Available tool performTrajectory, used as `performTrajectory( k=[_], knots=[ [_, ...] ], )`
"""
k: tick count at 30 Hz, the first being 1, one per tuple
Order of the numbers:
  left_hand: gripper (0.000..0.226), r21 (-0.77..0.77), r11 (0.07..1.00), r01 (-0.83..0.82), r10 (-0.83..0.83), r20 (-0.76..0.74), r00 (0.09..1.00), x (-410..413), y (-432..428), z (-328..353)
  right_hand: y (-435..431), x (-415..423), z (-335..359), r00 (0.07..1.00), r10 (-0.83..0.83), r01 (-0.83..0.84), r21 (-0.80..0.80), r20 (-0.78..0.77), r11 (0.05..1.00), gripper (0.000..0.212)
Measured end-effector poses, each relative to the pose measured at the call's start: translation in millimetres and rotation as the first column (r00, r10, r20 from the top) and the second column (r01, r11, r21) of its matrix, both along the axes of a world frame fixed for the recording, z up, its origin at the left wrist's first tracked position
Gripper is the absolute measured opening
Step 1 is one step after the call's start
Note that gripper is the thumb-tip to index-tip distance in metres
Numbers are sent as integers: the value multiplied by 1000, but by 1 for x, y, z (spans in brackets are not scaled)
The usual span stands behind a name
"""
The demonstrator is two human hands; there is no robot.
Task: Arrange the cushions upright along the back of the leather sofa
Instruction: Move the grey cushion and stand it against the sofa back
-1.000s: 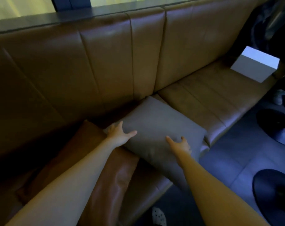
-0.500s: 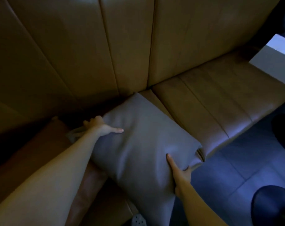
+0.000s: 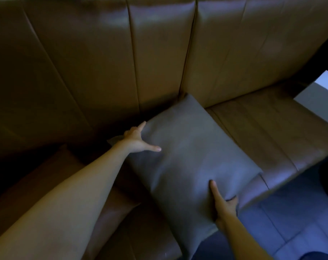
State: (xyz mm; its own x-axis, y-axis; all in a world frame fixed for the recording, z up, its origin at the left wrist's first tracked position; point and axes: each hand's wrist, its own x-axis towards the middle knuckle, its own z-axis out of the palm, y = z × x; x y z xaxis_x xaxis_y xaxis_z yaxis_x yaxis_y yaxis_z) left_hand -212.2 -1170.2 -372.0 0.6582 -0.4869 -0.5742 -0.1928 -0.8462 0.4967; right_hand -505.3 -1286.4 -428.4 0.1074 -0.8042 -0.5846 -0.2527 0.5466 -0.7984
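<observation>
A grey cushion lies tilted across the seat of the brown leather sofa, its far corner touching the backrest. My left hand grips its upper left edge, thumb spread over the top face. My right hand holds the near right edge, thumb on top and fingers underneath. A brown leather cushion lies flat on the seat to the left, partly hidden under my left forearm and the grey cushion.
The sofa seat stretches to the right, with a white box at its far right end. Bluish tiled floor lies in front of the sofa. A dark object shows at the right edge.
Both hands have closed on the grey cushion's edges and raised its near side, swinging it toward the backrest. The view has dropped closer to the sofa.
</observation>
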Motion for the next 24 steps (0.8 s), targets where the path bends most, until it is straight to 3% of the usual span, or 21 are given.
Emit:
performTrajectory(
  k=[3,6,9,12,15,17,20,24],
  knots=[
    [114,-75,997,37,-53,-218,975,-16,3,-32,4,8,-21,994,113,-113,165,6,980,120],
    [113,-51,984,173,-179,-139,974,-39,4,-49,1,6,-32,986,163,-152,204,-38,967,115],
    [109,-84,986,145,-155,-122,980,-43,7,-51,-3,4,-27,979,187,-163,226,-85,960,114],
    [100,-146,989,21,-46,-177,983,-44,13,-39,-9,6,-16,972,212,-181,254,-104,950,110],
    [94,-225,946,-235,166,-285,944,-50,23,-23,-16,14,-2,960,237,-208,185,-152,961,108],
    [95,-238,878,-415,308,-382,871,-52,31,-18,-32,28,7,943,263,-244,110,-204,963,113],
    [101,-173,792,-585,449,-483,751,-55,37,-22,-65,56,38,896,336,-343,25,-290,939,95],
    [108,-56,698,-714,587,-527,615,-60,30,-34,-124,98,51,829,514,-525,8,-221,851,82]
  ],
)
